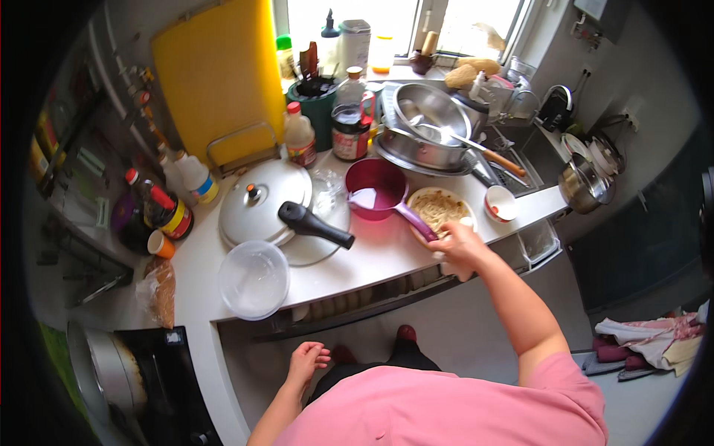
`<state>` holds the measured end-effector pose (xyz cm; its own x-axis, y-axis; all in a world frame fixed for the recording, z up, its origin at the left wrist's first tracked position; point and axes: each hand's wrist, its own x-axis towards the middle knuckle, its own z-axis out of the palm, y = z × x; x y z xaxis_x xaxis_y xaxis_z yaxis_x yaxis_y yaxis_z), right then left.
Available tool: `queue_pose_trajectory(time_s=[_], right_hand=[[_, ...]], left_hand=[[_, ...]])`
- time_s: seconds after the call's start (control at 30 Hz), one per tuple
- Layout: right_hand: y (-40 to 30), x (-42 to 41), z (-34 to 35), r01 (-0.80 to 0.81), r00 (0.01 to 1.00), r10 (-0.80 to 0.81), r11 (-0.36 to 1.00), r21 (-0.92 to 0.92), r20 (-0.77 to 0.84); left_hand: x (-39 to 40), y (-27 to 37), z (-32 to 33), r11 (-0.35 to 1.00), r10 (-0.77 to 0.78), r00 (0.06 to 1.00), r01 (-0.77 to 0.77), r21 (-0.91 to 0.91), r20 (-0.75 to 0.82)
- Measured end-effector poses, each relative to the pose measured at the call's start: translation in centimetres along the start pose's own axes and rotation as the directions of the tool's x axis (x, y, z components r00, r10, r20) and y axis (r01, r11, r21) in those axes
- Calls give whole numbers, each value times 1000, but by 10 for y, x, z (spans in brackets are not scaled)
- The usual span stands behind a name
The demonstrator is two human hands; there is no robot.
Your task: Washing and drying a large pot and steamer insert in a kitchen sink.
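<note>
My right hand point(462, 248) has its thumb and fingers at the handle end of a purple-red water dipper point(376, 189). The handle crosses the edge of a bowl of noodle-like food point(438, 209), and the hand covers part of that bowl. Some pale material shows under the fingers, too unclear to name. My left hand point(308, 359) hangs below the counter's front edge, loosely curled and holding nothing. Left of the dipper lies a pressure cooker lid point(265, 200) with a black handle. Nearer me, a clear plastic tub point(254, 280) stands at the counter edge.
Stacked steel pots point(429, 125) and a wooden-handled ladle point(496, 159) stand beside the sink point(535, 148). A small white bowl point(501, 204) sits right of the food. Several sauce bottles point(167, 209) and an orange cup point(160, 244) are at left. An open drawer point(540, 245) juts out below.
</note>
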<state>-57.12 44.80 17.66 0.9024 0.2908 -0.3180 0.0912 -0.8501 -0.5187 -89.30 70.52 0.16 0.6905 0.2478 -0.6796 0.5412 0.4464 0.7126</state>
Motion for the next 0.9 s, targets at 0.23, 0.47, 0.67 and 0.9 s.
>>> queue_pose_trajectory(time_s=[0.23, 0.47, 0.67, 0.9], right_hand=[[-4, 50, 8, 168, 974, -136, 970, -176, 182], [20, 86, 2, -161, 743, -287, 800, 577, 605], [22, 84, -3, -293, 631, -487, 571, 767, 604], [43, 49, -47, -411, 531, -587, 453, 791, 612]], left_hand=[[-14, 6, 47, 989, 69, 990, -85, -124, -126], [-23, 7, 98, 967, 115, 968, -161, -197, -224], [-28, 15, 140, 937, 170, 936, -251, -244, -309], [-23, 17, 190, 947, 168, 938, -240, -216, -304]])
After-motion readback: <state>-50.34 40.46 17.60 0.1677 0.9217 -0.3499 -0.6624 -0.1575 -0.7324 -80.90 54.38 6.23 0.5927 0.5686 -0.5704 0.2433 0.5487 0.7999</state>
